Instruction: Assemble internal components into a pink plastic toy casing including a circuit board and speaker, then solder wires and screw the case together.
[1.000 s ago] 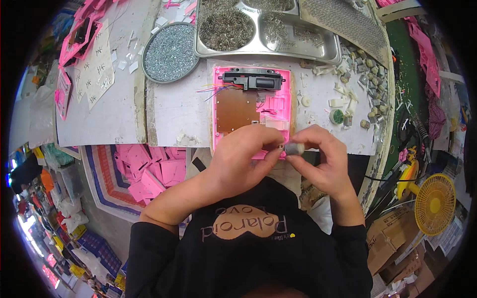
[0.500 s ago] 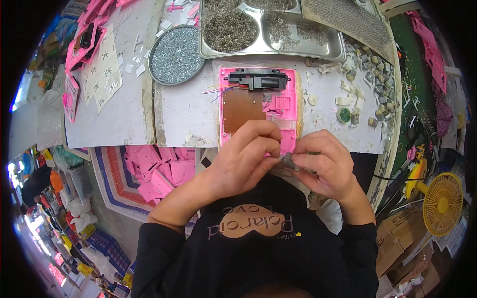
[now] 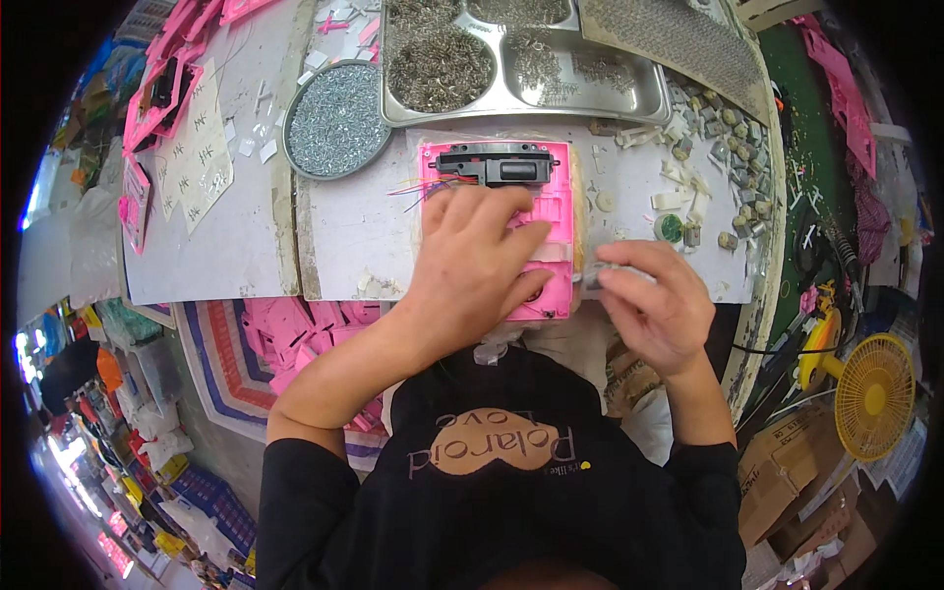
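Note:
A pink plastic casing [image 3: 560, 228] lies at the front edge of the table, with a black plastic mechanism [image 3: 497, 166] across its far end and thin coloured wires [image 3: 425, 185] sticking out to the left. My left hand [image 3: 467, 251] rests over the casing's left half, fingers spread, thumb toward the near end. The brown board seen there before is hidden under it. Just right of the casing, my right hand [image 3: 657, 300] pinches a small grey part [image 3: 592, 275] between thumb and fingers. Its exact kind is too blurred to make out.
Behind the casing stand a round dish of small screws [image 3: 337, 120] and a metal compartment tray [image 3: 590, 113] of springs. Several small metal motors [image 3: 728, 239] and white plastic pieces lie at the right. A striped bag [image 3: 226, 369] of pink parts sits below the table's left side.
My hands have drawn apart. The left has moved forward onto the casing and over the board; the right, still pinching the grey part, has shifted up and right.

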`<move>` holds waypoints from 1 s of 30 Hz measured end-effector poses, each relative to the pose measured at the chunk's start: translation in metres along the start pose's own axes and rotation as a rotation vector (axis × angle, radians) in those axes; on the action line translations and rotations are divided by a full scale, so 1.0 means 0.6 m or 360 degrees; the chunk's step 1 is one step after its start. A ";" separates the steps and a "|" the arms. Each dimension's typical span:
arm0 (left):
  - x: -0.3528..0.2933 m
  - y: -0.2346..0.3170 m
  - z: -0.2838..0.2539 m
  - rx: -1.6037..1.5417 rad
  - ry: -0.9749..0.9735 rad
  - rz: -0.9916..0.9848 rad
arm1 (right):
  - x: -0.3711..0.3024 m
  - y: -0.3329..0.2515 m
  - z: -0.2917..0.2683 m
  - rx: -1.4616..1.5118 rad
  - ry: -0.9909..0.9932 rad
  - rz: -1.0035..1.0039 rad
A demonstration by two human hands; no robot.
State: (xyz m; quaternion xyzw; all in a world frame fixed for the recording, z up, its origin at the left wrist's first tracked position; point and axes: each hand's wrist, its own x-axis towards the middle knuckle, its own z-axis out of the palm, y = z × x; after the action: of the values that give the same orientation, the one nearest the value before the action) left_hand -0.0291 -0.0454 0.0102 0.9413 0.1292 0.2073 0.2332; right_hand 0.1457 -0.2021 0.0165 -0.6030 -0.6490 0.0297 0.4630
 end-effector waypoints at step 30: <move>-0.063 -0.079 -0.014 0.0054 0.0390 -0.0089 | 0.082 0.042 0.047 -0.0390 -0.0486 0.0332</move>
State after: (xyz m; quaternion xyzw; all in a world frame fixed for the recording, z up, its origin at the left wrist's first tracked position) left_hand -0.0732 -0.0145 -0.0189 0.9087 0.1866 0.3121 0.2053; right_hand 0.1546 -0.1404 0.0131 -0.7071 -0.6444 0.0892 0.2770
